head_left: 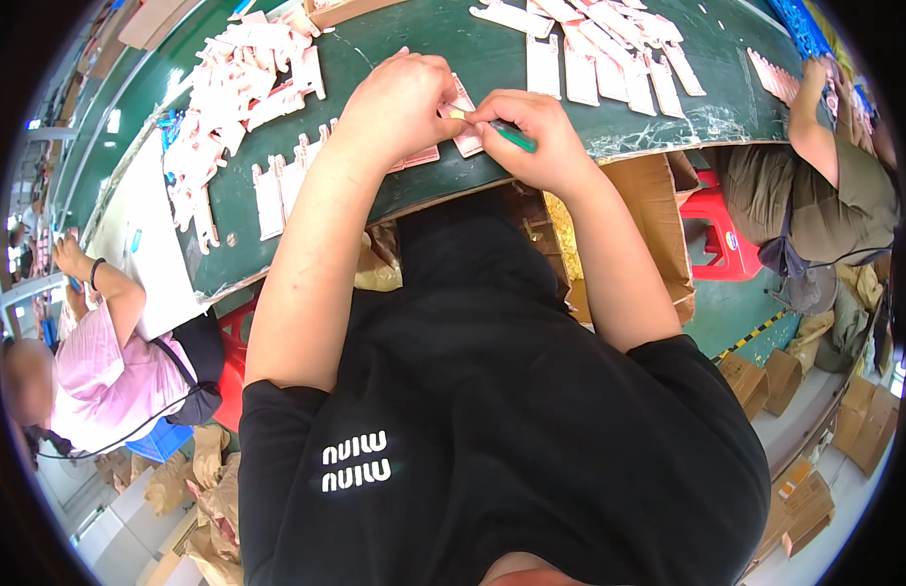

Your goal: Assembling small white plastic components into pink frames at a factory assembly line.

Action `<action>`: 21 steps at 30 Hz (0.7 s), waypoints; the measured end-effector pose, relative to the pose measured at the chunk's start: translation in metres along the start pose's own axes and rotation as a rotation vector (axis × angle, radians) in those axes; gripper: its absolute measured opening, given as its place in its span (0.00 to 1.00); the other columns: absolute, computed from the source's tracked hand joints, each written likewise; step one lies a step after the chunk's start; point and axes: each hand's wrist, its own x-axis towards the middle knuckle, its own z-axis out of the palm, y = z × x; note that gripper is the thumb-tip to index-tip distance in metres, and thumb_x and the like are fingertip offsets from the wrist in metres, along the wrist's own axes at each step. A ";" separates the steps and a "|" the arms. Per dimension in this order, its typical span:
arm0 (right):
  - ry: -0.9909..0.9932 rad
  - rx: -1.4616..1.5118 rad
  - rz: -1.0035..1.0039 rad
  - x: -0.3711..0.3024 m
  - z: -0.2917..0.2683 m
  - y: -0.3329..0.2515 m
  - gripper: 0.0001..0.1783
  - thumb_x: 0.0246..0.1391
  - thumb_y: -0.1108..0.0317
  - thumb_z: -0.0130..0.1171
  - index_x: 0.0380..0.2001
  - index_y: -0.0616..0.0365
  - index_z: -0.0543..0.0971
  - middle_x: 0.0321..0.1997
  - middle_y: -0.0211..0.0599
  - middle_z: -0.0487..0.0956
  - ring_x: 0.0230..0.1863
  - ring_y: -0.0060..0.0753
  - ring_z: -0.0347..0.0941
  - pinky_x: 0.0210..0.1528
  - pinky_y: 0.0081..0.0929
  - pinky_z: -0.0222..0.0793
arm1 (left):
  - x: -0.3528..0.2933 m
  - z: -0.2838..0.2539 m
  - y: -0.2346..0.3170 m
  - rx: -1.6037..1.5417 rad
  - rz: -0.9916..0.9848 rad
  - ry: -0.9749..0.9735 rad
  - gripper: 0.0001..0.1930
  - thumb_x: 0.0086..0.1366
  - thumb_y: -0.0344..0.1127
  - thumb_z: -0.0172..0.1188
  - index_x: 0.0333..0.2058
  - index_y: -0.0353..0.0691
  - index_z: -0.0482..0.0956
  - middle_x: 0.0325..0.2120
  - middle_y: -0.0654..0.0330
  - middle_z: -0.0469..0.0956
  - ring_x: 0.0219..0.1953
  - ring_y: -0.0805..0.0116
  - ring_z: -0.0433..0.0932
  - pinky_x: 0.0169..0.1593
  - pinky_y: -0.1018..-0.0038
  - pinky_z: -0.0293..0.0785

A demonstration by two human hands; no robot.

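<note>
At the near edge of the green table, both my hands meet over a flat pink-and-white card (468,145), whose upper end shows between them. My right hand (533,137) is closed round a slim tool with a green handle (513,138); its kind is not clear. A small pale yellow piece (457,114) shows between the fingertips of both hands. My left hand (399,103) is bent over the card's left side, fingers closed, and what they pinch is mostly hidden. Beside it more pink-and-white cards (421,156) lie partly under my wrist.
A heap of pink-and-white cards (240,83) covers the table's left; a row (269,200) lies nearer me. More cards (609,68) spread at the far right. Co-workers sit left (121,376) and right (814,186). Cardboard boxes (648,225) and a red stool (721,239) stand below the table.
</note>
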 end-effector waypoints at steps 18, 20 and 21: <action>0.472 -0.281 0.118 -0.008 0.019 -0.009 0.05 0.61 0.74 0.68 0.39 0.61 0.85 0.35 0.42 0.84 0.30 0.39 0.82 0.35 0.32 0.78 | -0.047 0.000 -0.025 0.018 -0.017 0.182 0.18 0.59 0.37 0.80 0.44 0.38 0.85 0.45 0.56 0.86 0.56 0.49 0.83 0.81 0.45 0.62; 0.412 -0.228 0.100 -0.008 0.015 -0.009 0.05 0.60 0.74 0.69 0.39 0.62 0.85 0.34 0.41 0.84 0.30 0.35 0.81 0.36 0.30 0.78 | -0.045 0.000 -0.023 0.019 -0.020 0.174 0.17 0.58 0.38 0.80 0.42 0.37 0.85 0.44 0.56 0.86 0.55 0.50 0.84 0.81 0.46 0.64; 0.347 -0.095 0.126 -0.008 0.013 -0.008 0.05 0.60 0.74 0.69 0.38 0.63 0.86 0.32 0.40 0.84 0.30 0.33 0.81 0.36 0.30 0.77 | -0.044 0.000 -0.022 0.020 -0.025 0.163 0.17 0.58 0.38 0.81 0.40 0.37 0.86 0.43 0.56 0.86 0.54 0.50 0.84 0.80 0.47 0.65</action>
